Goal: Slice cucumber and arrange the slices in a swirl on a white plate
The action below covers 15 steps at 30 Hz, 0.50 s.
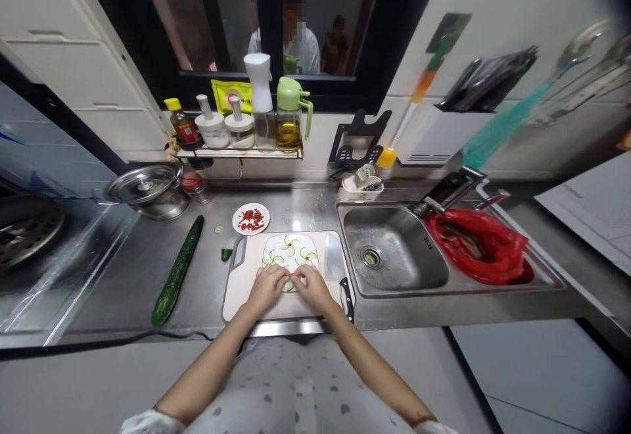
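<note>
A white plate (267, 248) lies on the cutting board (236, 302), with thin cucumber slices (290, 244) fanned into pinwheels and red bits at some centres. Over the plate's near part, my left hand (267, 287) and my right hand (314, 287) meet with bent fingers pinched together. Cucumber slices show just below the fingertips; what the fingers pinch is hidden. To the right of my right hand, a kitchen knife (347, 297) rests on the board, black handle toward me. Behind the board is a small white dish (266, 213) of red berries, probably goji.
A whole cucumber (178, 269) lies on the counter at left, with a cucumber end piece (225, 254) beside the board. The sink (394, 250) at right has a red plastic bag (483, 250) by it. A pot (148, 191) and a seasoning rack (241, 153) stand behind.
</note>
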Motion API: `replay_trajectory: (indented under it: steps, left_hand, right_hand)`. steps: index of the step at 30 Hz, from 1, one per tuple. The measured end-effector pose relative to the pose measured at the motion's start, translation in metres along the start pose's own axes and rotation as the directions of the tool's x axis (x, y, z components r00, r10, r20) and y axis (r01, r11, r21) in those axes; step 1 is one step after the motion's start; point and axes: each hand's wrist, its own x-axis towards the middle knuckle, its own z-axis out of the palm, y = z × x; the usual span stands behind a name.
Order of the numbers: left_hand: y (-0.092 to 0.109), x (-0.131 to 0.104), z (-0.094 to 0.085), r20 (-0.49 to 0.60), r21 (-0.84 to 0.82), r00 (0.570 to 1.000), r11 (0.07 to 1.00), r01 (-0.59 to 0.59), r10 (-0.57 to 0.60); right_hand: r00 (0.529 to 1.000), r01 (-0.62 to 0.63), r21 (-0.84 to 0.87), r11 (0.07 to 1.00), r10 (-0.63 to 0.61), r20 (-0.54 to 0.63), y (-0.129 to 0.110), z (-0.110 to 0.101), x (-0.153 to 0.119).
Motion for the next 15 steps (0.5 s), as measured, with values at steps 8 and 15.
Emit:
replay_trajectory:
  steps: [8,15]
  left_hand:
    - [0.000,0.000,-0.001,0.022,0.010,1.000,1.000,0.010,-0.010]
    - [-0.011,0.002,-0.007,-0.094,0.014,0.988,0.992,0.127,-0.126]
  right_hand:
    - [0.999,0.047,-0.027,0.999,-0.046,0.023,0.003,-0.004,0.006]
    - [0.999,0.049,-0.164,0.985,-0.046,0.020,0.008,-0.011,0.013]
